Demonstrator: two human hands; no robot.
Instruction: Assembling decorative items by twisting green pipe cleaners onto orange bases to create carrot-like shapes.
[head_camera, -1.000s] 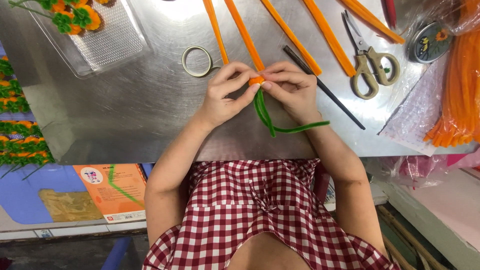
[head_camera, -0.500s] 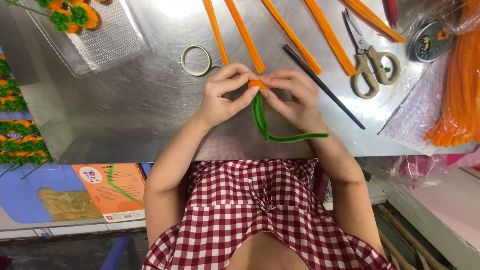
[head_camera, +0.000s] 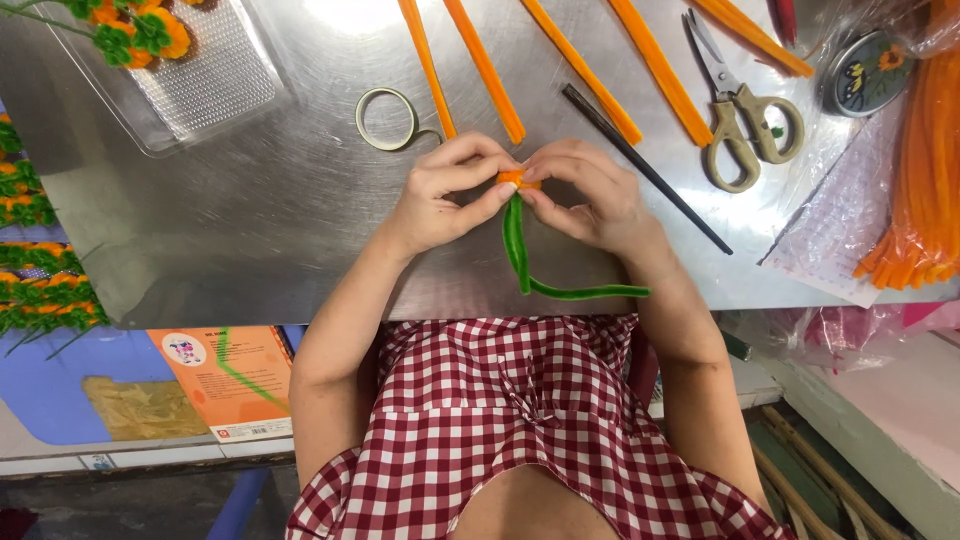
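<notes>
Both hands meet at the middle of a shiny metal table (head_camera: 250, 220), seen from above. Left hand (head_camera: 445, 195) and right hand (head_camera: 585, 195) have their fingertips pressed together around a small orange piece (head_camera: 515, 179), pinching it from both sides, so only a sliver of orange shows between the fingers. From that pinched spot a green pipe cleaner (head_camera: 520, 250) hangs toward the person's body, doubled on itself, then bends and runs to the right along the table's near edge, under the right wrist. Just beyond the hands, several long orange pipe cleaners (head_camera: 485, 70) lie fanned out across the tabletop. A small ring of tape (head_camera: 385, 118) sits near the left hand, on its far side. A thin black stick (head_camera: 645, 170) lies at a slant just beside the right hand. Farther right are a pair of scissors with beige handles (head_camera: 740, 120), a round tin with a flower design (head_camera: 860, 75), and a thick bundle of orange pipe cleaners (head_camera: 925, 170) resting on clear plastic wrap. At the far left corner of the table sits a clear plastic tray (head_camera: 200, 90) with finished orange and green flowers (head_camera: 130, 30) at its edge. The person wears a red and white checked garment (head_camera: 520, 430).
</notes>
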